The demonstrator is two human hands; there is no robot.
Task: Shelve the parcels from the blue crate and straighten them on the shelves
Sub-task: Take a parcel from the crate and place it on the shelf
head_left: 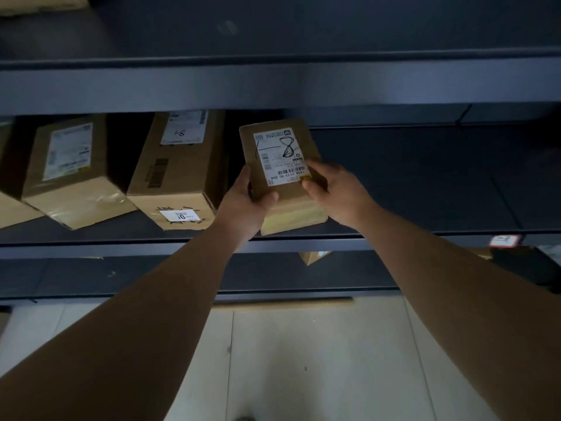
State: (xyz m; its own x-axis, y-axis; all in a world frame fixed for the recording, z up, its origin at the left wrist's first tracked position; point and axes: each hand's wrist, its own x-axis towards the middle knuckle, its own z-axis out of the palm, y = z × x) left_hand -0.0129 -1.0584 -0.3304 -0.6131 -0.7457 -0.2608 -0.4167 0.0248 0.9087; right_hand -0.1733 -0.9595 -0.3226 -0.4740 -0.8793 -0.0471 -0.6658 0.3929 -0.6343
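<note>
Head view, left to right. On the shelf lie 2 stowed boxes: a tilted parcel, set askew, and just beside it a taller parcel. At centre is the small parcel, label marked 8 facing up, close to the taller parcel and near the shelf's front edge. Whether its base rests on the shelf cannot be told. The left hand grips its lower left corner, thumb on top. The right hand pinches its right edge, fingers on the label. Farther right are bare shelf and a red tag on the lip. The blue crate is not in view.

Risks: let go this near the front edge, the small parcel may tip off. Pushed leftward, it may shove the taller parcel out of line.
</note>
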